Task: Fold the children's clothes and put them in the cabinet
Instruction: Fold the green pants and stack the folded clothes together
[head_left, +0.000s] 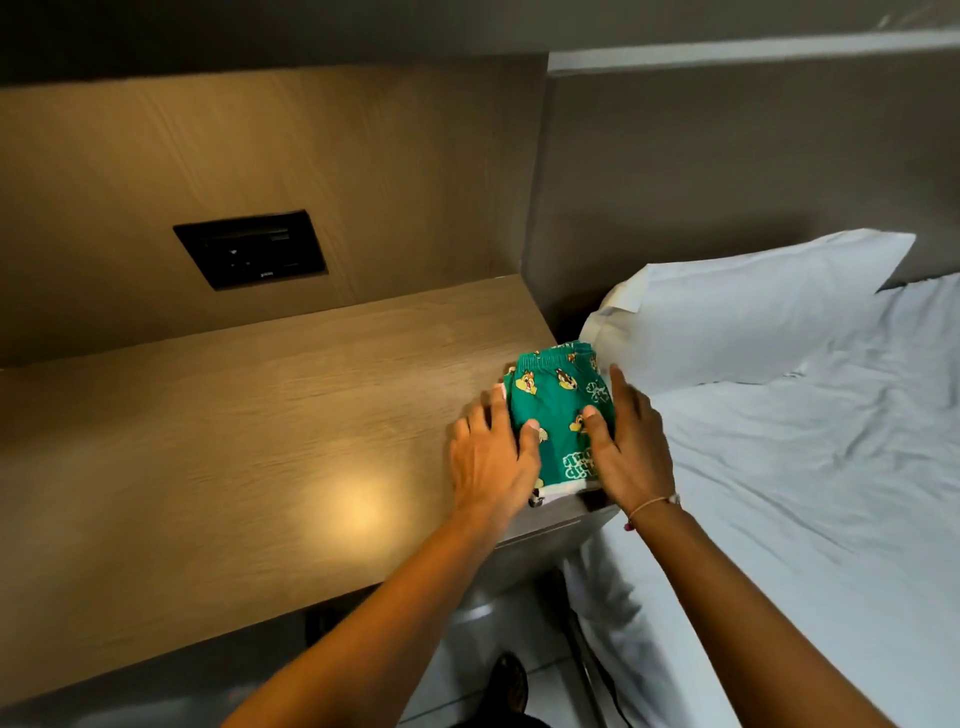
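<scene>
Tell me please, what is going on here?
A person steadies a small folded stack of children's clothes, green with a cartoon print on top, on the wooden surface beside the bed. The left hand presses its left side and the right hand its right side, with both thumbs on top.

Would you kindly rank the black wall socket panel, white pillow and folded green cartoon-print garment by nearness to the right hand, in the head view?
1. Folded green cartoon-print garment, touching the right hand.
2. White pillow, just beyond, rightward.
3. Black wall socket panel, far left.
</scene>
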